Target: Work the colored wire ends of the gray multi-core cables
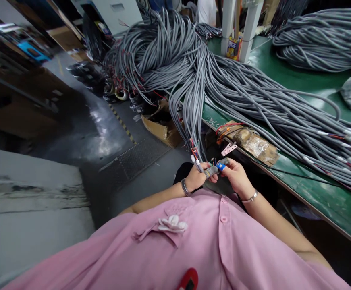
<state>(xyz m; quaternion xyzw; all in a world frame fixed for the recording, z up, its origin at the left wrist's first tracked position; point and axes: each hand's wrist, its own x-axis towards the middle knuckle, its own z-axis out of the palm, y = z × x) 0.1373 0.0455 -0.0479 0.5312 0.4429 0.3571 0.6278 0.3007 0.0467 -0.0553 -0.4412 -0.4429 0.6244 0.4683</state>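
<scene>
My left hand [196, 178] is closed around the end of a grey cable [197, 163] in front of my body. Thin coloured wires [214, 162] fan out between my two hands. My right hand [238, 177] pinches at these wires, with a blue wrap [221, 166] on the thumb. Grey coverings wrap some fingers on both hands. Just beyond the left hand, a bunch of grey cables [193, 108] hangs over the table edge, its ends showing red and orange wires. Which single wire the right fingers grip is too small to make out.
The green table [323, 201] carries a long spread of grey cables [262, 100] and a coiled bundle [323, 40]. At its edge lie a taped block [254, 145] and a pink clip [229, 149]. A cardboard box [160, 127] stands on the floor below.
</scene>
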